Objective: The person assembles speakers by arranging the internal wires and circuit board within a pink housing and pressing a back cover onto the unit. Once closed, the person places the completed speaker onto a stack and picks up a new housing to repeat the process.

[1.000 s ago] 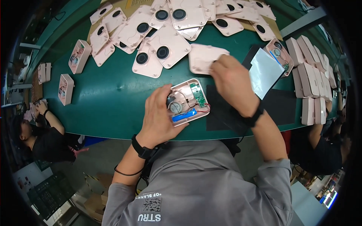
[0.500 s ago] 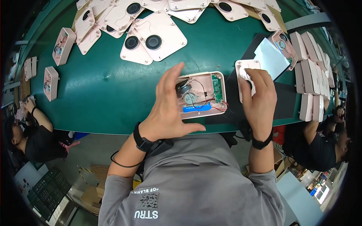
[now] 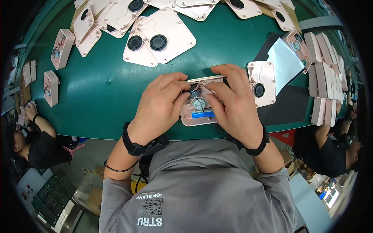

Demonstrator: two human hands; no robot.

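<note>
Low over the bench, both my hands work inside an open pale pink speaker housing (image 3: 189, 119). A small silver round part (image 3: 199, 103), a blue cylindrical battery (image 3: 202, 114) and thin wires show within it. My left hand (image 3: 159, 99) comes from the left, thumb and fingertips closed on a dark round speaker (image 3: 194, 92) at the housing's upper left. From the right, my right hand (image 3: 235, 105) has thumb and forefinger drawn together near the wires; what lies between them is hidden. That hand also covers the housing's right end. Beside it lies a pink panel (image 3: 267, 73) with a black round cone.
Pink panels with black cones (image 3: 176, 37) pile up at the back. Open housings (image 3: 51, 88) stand at the left, another (image 3: 298, 46) at the right near a pale sheet (image 3: 285, 64) and black sheets (image 3: 287, 106). Closed pink boxes (image 3: 323, 79) are stacked far right. People sit at both sides.
My right hand has let go of the pink panel and moved left into the housing. My left hand has closed from spread fingers onto the speaker.
</note>
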